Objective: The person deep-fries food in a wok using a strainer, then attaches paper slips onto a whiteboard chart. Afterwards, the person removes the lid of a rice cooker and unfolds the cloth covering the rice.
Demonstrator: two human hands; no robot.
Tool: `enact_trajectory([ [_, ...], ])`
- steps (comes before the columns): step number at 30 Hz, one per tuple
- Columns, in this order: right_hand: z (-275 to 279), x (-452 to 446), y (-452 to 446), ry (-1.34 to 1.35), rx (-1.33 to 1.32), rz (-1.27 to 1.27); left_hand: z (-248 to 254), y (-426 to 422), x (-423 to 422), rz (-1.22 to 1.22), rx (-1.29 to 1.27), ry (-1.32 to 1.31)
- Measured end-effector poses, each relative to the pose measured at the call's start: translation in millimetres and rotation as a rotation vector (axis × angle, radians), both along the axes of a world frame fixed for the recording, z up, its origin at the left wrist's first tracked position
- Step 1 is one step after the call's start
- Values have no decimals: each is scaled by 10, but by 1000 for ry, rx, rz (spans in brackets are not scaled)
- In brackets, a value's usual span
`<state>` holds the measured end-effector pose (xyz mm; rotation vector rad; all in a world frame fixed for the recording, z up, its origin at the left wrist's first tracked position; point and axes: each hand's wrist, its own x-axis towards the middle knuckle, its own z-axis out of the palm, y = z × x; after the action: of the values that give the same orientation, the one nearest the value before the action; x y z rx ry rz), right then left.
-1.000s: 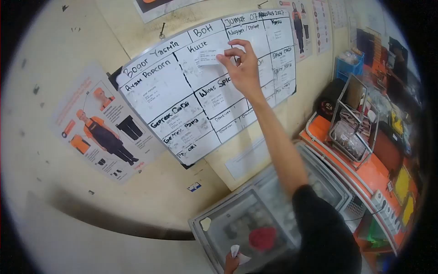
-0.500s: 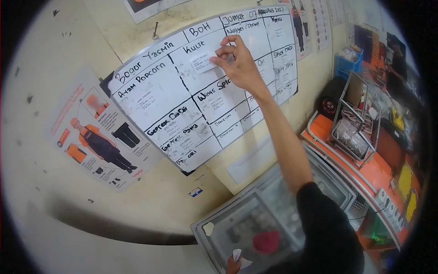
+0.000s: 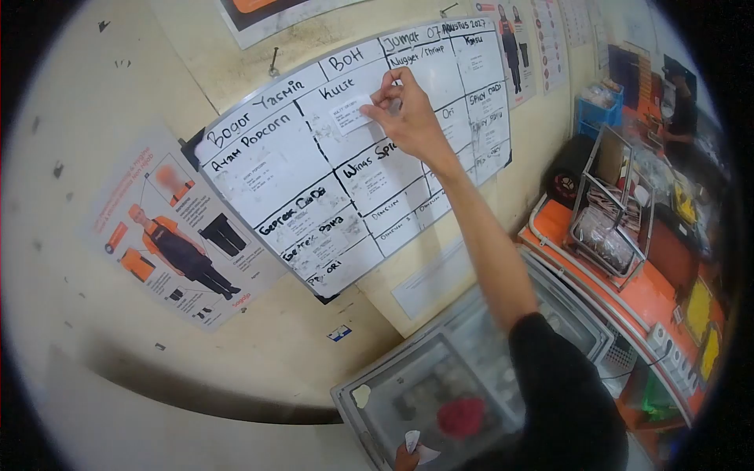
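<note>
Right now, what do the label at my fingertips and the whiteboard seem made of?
The printed label looks like matte white paper, thin and without shine, though plastic film is possible. The whiteboard seems a smooth coated panel, judging by its black marker writing.

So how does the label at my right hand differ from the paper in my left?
The label looks flat; the paper is bent or curled. The label is on the whiteboard under "Kulit", pinched by the right hand; the paper is low in the left hand. The label shows small dark print; the paper has none I can read. Both are white.
</note>
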<state>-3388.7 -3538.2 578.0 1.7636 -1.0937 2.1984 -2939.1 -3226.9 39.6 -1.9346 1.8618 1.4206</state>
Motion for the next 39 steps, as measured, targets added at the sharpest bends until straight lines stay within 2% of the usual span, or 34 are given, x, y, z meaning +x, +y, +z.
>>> enact_trajectory([
  [2,8,9,18,-30,26,8,-99,37,-3,20,34,98],
  [3,16,8,20,-29,23,8,120,25,-63,20,31,100],
  [4,21,6,18,-28,24,-3,628,-4,-212,7,64,77],
  [5,25,3,13,-28,25,-16,906,-25,-292,-6,97,54],
  [8,31,7,14,-20,20,-31,42,26,-65,-8,-19,110],
  [9,38,15,23,-19,17,-31,172,8,-105,-9,-22,111],
  [11,43,37,43,-27,24,-60,775,-39,-297,62,12,-15],
  [14,41,48,29,-19,9,-73,149,39,-95,17,-34,66],
  [17,44,73,41,-5,1,-76,165,16,-109,133,10,122],
  [18,46,74,33,-5,-1,-76,15,-2,-56,133,8,123],
  [20,37,72,9,21,-31,-73,-525,-36,148,9,-237,172],
  [21,36,72,7,21,-32,-72,-350,-9,101,9,-239,172],
  [23,41,73,8,37,-30,-89,725,30,-268,112,-58,11],
  [26,59,107,28,50,-16,-115,1026,2,-391,95,-29,-84],
  [27,59,114,33,49,-16,-115,708,-4,-280,95,-29,-85],
  [28,59,122,37,67,-3,-155,115,-14,-76,106,-43,58],
  [29,63,133,42,86,10,-195,-201,-19,30,118,-56,202],
  [30,62,163,56,87,9,-194,-115,-14,-2,118,-56,203],
  [31,57,211,82,116,0,-318,62,-6,-64,98,-69,200],
  [32,54,252,115,146,-10,-441,321,-8,-157,77,-83,198],
  [33,42,275,151,146,-11,-442,586,-8,-252,77,-83,199],
  [35,29,303,211,129,-79,-699,973,-8,-388,142,1,35],
  [39,-80,221,-51,-19,-15,-799,436,12,-187,62,-76,131],
])
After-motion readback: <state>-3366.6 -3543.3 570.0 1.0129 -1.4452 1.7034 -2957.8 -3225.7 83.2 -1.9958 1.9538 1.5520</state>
